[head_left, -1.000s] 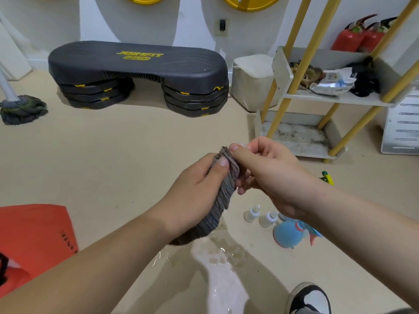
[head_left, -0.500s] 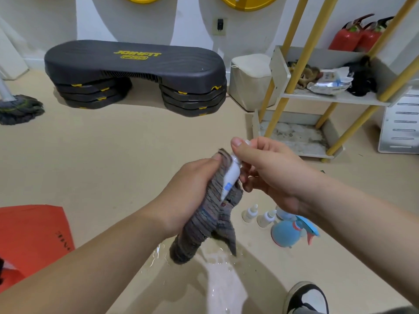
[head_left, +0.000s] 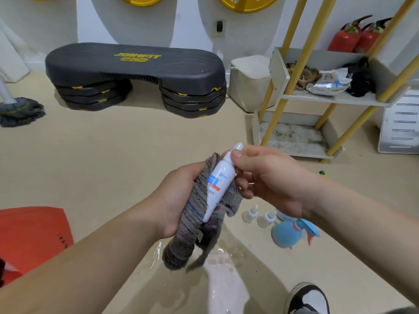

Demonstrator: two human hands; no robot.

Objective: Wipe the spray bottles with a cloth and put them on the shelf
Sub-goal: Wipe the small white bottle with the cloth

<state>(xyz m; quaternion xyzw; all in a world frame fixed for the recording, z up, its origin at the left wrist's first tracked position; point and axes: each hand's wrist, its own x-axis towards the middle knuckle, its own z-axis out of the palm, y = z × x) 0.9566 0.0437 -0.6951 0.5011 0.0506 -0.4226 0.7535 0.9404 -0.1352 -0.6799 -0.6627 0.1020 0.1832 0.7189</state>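
Note:
A white spray bottle [head_left: 218, 184] with a blue and orange label lies slanted against a grey striped cloth [head_left: 192, 225]. My left hand [head_left: 179, 198] grips the cloth, which wraps the bottle's lower part and hangs down. My right hand [head_left: 267, 177] pinches the bottle near its white cap. On the floor to the right stand two small pale bottles [head_left: 250, 214] [head_left: 267, 219] and a blue sprayer [head_left: 292, 233]. The yellow-legged shelf [head_left: 326, 98] stands at the far right.
The floor under my hands is wet [head_left: 224, 252]. A black step platform [head_left: 136, 78] sits by the far wall, a mop head [head_left: 19, 112] at the left. An orange bag [head_left: 29, 236] lies lower left. My shoe [head_left: 306, 298] shows bottom right. The shelf holds wipes and dark items.
The bottle, hidden inside the cloth a second ago, now stands mostly uncovered; my right hand has drawn it upward out of the cloth while my left hand kept holding the cloth.

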